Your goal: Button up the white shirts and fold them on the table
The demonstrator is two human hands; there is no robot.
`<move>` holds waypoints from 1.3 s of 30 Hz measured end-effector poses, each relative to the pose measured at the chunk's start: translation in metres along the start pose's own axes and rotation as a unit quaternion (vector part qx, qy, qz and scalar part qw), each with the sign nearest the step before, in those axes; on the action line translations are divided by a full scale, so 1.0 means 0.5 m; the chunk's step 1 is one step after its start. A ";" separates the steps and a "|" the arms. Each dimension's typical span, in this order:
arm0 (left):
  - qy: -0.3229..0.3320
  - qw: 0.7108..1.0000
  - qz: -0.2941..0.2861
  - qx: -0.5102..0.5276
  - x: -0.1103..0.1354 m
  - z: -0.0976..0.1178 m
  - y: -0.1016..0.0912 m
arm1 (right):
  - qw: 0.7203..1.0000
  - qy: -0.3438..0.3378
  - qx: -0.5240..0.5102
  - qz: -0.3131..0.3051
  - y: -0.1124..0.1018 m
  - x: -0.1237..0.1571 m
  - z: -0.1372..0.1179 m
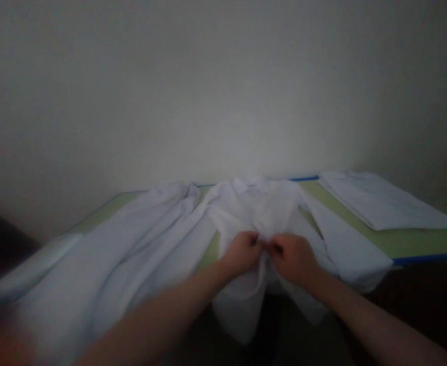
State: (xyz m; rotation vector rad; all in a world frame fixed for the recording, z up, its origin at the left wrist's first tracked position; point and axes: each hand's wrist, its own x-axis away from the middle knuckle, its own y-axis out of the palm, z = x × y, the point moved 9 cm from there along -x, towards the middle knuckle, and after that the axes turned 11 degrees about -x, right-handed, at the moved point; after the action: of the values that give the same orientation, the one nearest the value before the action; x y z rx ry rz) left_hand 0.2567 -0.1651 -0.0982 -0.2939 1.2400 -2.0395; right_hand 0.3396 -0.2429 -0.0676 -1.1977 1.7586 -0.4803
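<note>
A white long-sleeved shirt (242, 201) lies spread on the green table (376, 244), its collar toward the wall and its lower front draping over the near edge. At the middle of its front, my left hand (244, 250) pinches the cloth with closed fingers. My right hand (292, 256) meets it there from the other side, also pinching the shirt front. The fingertips nearly touch. Whether a button lies between them is too dim and blurred to tell.
Left of the shirt, a heap of white garments (105, 254) spreads over the table and off its near side. A folded white garment (383, 201) lies at the right. A plain wall (223, 91) stands behind the table.
</note>
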 end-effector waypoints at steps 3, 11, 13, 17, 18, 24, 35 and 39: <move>0.015 0.998 0.034 -0.055 0.011 0.012 -0.015 | 0.993 0.054 -0.101 -0.032 0.004 -0.014 0.024; 0.045 0.981 0.120 -0.146 0.030 0.052 -0.049 | 0.817 0.263 -0.494 -0.137 0.092 -0.015 0.091; 0.035 0.987 0.100 -0.119 0.025 0.048 -0.047 | 0.796 0.270 -0.525 -0.137 0.099 -0.010 0.092; 0.030 0.999 0.039 -0.018 0.018 0.040 -0.036 | 0.848 0.219 -0.465 -0.132 0.077 -0.009 0.082; 0.022 0.999 0.031 0.006 0.017 0.036 -0.035 | 0.869 0.207 -0.430 -0.130 0.070 -0.009 0.081; -0.062 0.980 -0.028 0.187 0.013 -0.001 0.001 | 0.968 0.080 -0.219 -0.094 0.028 -0.014 0.045; -0.153 0.862 -0.108 0.470 0.017 -0.020 0.049 | 0.982 -0.011 -0.172 -0.081 0.025 -0.022 0.006; -0.142 0.909 -0.115 0.373 0.015 -0.028 0.043 | 0.975 -0.019 -0.171 -0.138 0.027 -0.025 0.006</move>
State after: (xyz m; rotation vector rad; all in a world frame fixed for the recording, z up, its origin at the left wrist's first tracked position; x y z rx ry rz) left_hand 0.2536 -0.1667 -0.1245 -0.3554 0.2015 -2.3962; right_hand 0.3362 -0.2256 -0.0730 -1.6966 1.6935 -0.3167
